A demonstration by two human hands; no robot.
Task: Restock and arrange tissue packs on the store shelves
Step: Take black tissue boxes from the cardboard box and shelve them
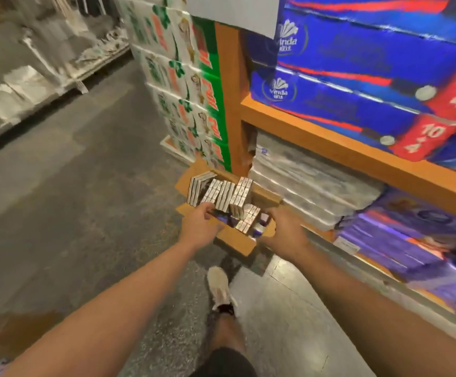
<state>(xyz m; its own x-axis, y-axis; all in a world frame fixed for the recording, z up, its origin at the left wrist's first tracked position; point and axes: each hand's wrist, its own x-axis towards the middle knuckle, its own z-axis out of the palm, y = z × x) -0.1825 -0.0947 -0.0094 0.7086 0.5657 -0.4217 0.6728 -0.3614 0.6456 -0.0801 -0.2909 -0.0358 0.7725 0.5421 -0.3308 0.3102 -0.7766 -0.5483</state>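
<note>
Gripping the cardboard box (237, 244) of tissue packs (221, 193), left hand (198, 224) and right hand (283, 229).

Fingertips of both hands are hidden inside the cardboard box (237, 242); the purple packs (411, 240) on the lower shelf are blurred.

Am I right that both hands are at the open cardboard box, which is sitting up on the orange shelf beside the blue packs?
Not quite: the head view shows both hands, left hand and right hand, at the open cardboard box, but it sits on the floor below the orange shelf.
</note>
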